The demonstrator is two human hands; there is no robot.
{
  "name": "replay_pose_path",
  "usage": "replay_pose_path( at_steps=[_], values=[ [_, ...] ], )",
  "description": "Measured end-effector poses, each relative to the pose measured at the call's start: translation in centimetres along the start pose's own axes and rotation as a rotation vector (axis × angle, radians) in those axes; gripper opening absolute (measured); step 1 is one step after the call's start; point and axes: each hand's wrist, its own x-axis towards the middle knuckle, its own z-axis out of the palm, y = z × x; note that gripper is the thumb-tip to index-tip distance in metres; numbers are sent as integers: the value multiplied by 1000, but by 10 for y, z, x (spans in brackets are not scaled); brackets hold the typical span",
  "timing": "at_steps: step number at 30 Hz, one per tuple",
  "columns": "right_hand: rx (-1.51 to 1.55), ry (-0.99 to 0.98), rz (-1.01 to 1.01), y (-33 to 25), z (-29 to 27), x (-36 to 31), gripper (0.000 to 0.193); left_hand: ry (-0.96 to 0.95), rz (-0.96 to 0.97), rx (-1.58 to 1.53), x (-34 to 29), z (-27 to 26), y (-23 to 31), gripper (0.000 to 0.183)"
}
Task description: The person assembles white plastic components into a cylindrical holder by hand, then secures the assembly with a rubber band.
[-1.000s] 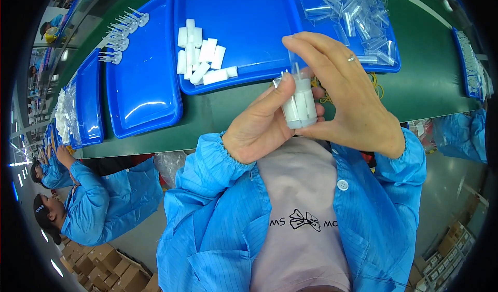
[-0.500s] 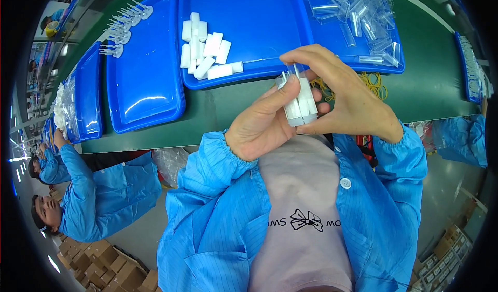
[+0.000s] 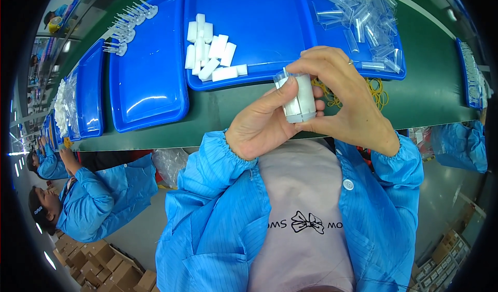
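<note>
In front of my chest, both hands hold a small upright cylinder (image 3: 300,102) of white pieces wrapped in clear plastic. A pale round base shows at its lower end, and a thin tip sticks up at its top. My left hand (image 3: 262,123) grips it from the left, the thumb pressed along its side. My right hand (image 3: 360,105) curves round it, index finger at the top rim and thumb at the base. The fingers behind the cylinder are partly hidden. White blocks (image 3: 218,48) lie piled in the blue tray (image 3: 249,11) beyond my hands.
Clear plastic pieces (image 3: 363,24) fill part of the right tray. Yellow rubber bands (image 3: 378,94) lie on the green table (image 3: 425,92) behind my right hand. Pronged white parts (image 3: 134,19) stand along the left tray's edge (image 3: 181,94). A co-worker (image 3: 98,204) sits at the left.
The cylinder has turned in my hands, with a smoother white side now showing. My right fingers have shifted on its top rim. At the left, the co-worker's head and arm have moved.
</note>
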Motion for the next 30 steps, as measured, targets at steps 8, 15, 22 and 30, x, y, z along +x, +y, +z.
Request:
replay_pose_path(
  at_steps=[8,15,22,30],
  values=[
    [-95,-43,37,-9,6,5,73,-154,-9,-74,4,-8,1,42],
    [-278,-54,-14,-15,12,7,74,196,30,194,0,10,4,27],
    [-207,-50,-70,-7,17,8,62,75,-14,211,-1,-4,9,26],
    [55,-32,29,-8,14,4,57,133,113,238,-2,-6,5,30]
  ],
)
